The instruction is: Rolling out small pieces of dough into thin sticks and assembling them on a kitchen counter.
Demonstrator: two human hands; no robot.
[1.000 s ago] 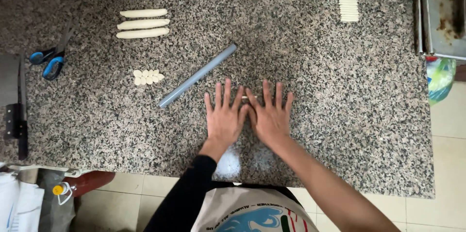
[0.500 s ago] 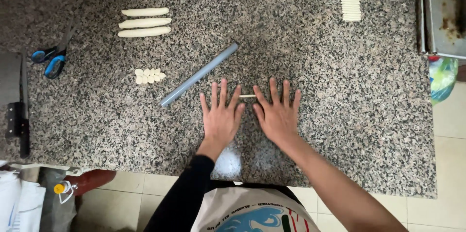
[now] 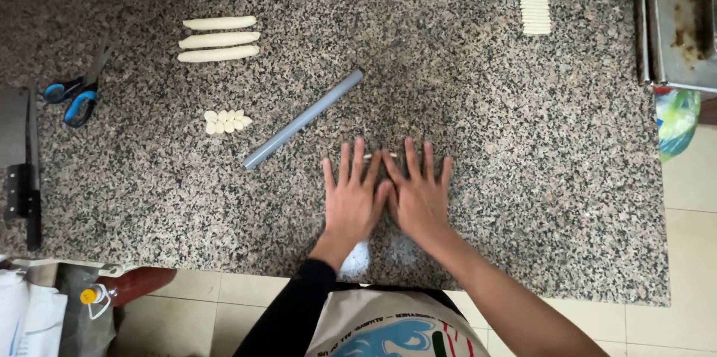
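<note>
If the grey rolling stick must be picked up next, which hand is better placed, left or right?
Probably the left hand. It lies flat on the granite counter on the side where the grey rolling stick lies, while the right hand is farther away. Both press a thin dough strip.

A grey rolling pin (image 3: 302,119) lies slantwise just up and left of the fingers, with a cluster of small dough pieces (image 3: 226,121) and three dough logs (image 3: 218,38) farther left. Blue-handled scissors (image 3: 75,95) and a cleaver (image 3: 21,166) sit at the far left. A stack of thin dough strips (image 3: 535,12) lies well up and right, beside a metal tray (image 3: 676,21).
</note>
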